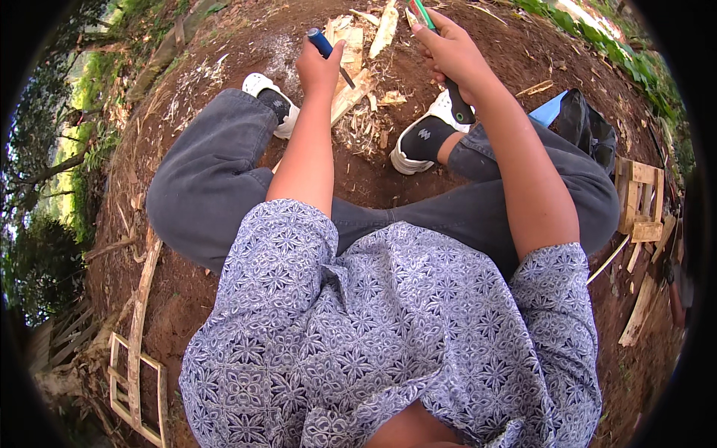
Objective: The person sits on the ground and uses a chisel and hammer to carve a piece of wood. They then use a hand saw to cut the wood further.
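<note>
My left hand (319,69) is closed round the blue handle of a chisel (320,42). Its dark narrow blade slants down to the right, with the tip at or just over a pale piece of wood (351,98) lying between my feet. Up and to the right, my right hand (452,56) is wrapped round a tool with a black and green handle (458,104). The black butt end hangs below my fist, and a green part shows above it. The tool's head is cut off by the upper edge, so its kind is unclear.
Wood chips (366,134) litter the brown soil between my white shoes (407,153). Another pale wood piece (385,31) lies beyond. At right are a black bag (590,127) and a small wooden frame (641,190); at lower left, another slatted frame (153,396).
</note>
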